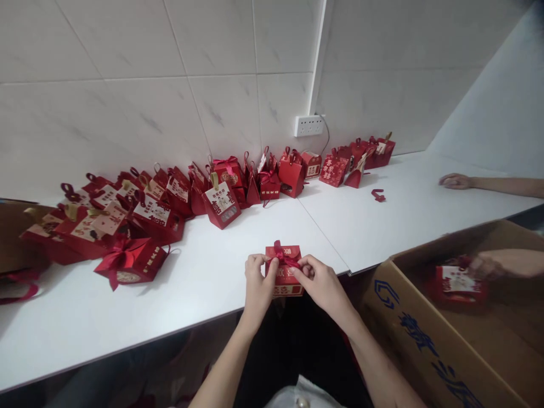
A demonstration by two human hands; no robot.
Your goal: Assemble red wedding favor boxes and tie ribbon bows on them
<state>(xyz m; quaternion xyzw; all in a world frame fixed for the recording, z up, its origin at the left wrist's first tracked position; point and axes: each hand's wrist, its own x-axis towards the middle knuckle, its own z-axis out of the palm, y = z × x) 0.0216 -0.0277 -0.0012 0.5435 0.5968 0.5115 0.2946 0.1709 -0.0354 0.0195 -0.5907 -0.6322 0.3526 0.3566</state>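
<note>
A small red gift box (284,288) with gold and cream Chinese lettering sits at the table's front edge, close to my body. Across its top runs a dark red ribbon (289,259) formed into a bow. My left hand (260,283) is closed at the box's left side, its thumb pressing on the ribbon near the knot. From the right, my right hand (318,280) pinches the bow's right side between thumb and fingers. Parts of the ribbon are hidden behind my fingertips.
Many red gift boxes (221,204) line the white table (204,272) along the tiled wall. A ribbon-tied box (131,263) lies left. A loose ribbon (378,195) lies right. At right, another person's hand (484,269) holds a red box over a cardboard carton (408,334); their other hand (454,181) rests on the table.
</note>
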